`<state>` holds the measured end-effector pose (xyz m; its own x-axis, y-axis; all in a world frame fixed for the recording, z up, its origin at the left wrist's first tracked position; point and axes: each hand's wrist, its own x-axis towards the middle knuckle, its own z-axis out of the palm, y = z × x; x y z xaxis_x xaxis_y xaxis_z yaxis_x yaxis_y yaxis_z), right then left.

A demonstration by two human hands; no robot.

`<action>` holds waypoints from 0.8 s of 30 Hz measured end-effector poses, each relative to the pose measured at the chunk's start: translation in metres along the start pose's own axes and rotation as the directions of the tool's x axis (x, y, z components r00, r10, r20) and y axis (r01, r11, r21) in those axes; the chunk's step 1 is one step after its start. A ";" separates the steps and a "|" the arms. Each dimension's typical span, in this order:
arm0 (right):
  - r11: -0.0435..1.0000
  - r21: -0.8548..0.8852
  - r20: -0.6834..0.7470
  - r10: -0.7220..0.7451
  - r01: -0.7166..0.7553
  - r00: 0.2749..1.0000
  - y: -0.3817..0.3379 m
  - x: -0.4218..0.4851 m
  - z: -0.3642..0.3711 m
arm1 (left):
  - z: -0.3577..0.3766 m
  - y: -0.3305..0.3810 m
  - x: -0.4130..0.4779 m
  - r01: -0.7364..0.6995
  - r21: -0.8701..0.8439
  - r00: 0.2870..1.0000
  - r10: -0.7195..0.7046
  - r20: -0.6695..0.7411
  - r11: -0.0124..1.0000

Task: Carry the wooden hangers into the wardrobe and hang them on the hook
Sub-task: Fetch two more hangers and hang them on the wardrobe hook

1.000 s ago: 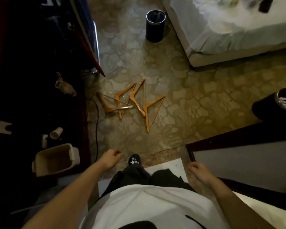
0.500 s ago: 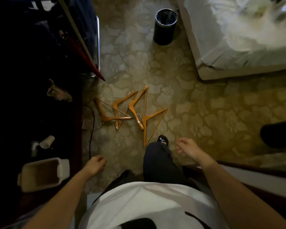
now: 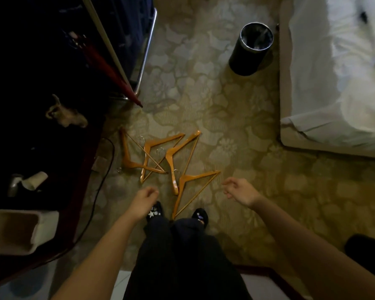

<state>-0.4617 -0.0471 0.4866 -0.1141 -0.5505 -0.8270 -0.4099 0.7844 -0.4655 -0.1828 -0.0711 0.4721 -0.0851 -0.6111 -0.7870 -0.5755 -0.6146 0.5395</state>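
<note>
4 wooden hangers (image 3: 171,165) on carpet (image 3: 236,126), hands (image 3: 144,198) empty

Four wooden hangers (image 3: 171,163) lie scattered on the patterned carpet (image 3: 236,126) at the middle of the frame, some overlapping. Just below them, the left hand (image 3: 144,197) and the right hand (image 3: 240,191) hang loosely curled and empty above two dark slippers (image 3: 200,215). A black bin (image 3: 250,48) stands at upper centre, beside a white bed (image 3: 333,83) at upper right.
</note>
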 end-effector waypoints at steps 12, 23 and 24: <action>0.976 -0.215 -0.058 0.034 -0.046 0.998 0.044 0.194 0.063 | 0.047 -0.061 0.197 0.055 0.020 0.997 -0.056 0.054 0.998; 0.972 -0.219 0.012 0.092 -0.087 0.996 0.112 0.391 0.164 | 0.117 -0.170 0.362 0.116 -0.034 0.989 -0.113 0.097 0.993; 0.969 -0.232 0.012 0.090 -0.085 0.996 0.119 0.409 0.171 | 0.121 -0.177 0.376 0.112 -0.030 0.989 -0.109 0.100 0.993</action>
<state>-0.4022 -0.1295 0.0389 -0.1401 -0.4743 -0.8692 -0.5973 0.7406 -0.3078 -0.2114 -0.1319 0.0446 -0.1027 -0.4875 -0.8670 -0.5571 -0.6939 0.4562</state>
